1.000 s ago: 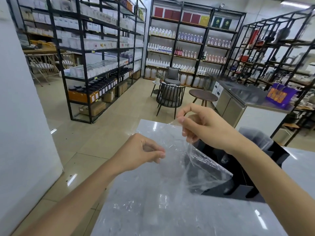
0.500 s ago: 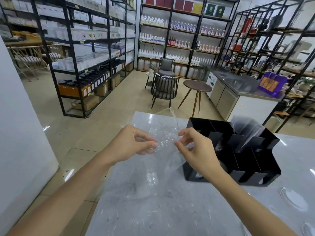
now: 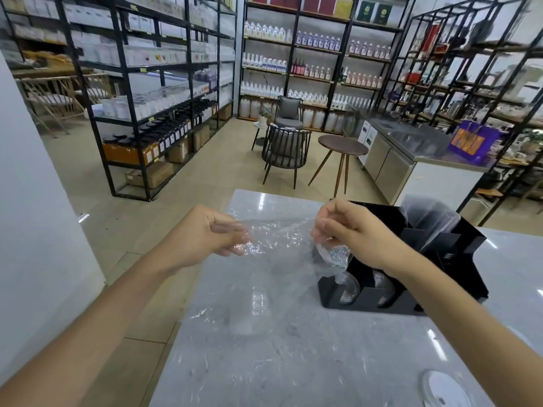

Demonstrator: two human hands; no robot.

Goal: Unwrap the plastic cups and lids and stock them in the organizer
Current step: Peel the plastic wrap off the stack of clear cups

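Plastic wrap (image 3: 279,239), clear and crinkled, stretched between both hands above the grey marbled desk (image 3: 293,362). Left hand (image 3: 211,233) with fingers curled, pinching the wrap's left edge between thumb and fingertips. Right hand (image 3: 349,230) likewise curled, gripping the right edge, with a bunched fold of film hanging below the knuckles. Top edge of the film pulled nearly taut from hand to hand; lower part sagging loose toward the desk, creased and catching highlights, so thin that the desk shows through. Whether anything remains inside the wrap: cannot tell.

Black organizer (image 3: 458,251) standing on the desk just behind and to the right of the right hand, divided into several compartments. Clear cups (image 3: 349,289) lying on their sides in the two front openings, round rims facing forward. More clear plastic (image 3: 429,212) rising out of a rear compartment, too blurred to identify. White round lid (image 3: 443,389) lying flat on the desk near the bottom right corner, well apart from the organizer.

Beyond the desk: a tiled floor, black shelving racks loaded with bottles and jars, a dark chair beside a small round table.
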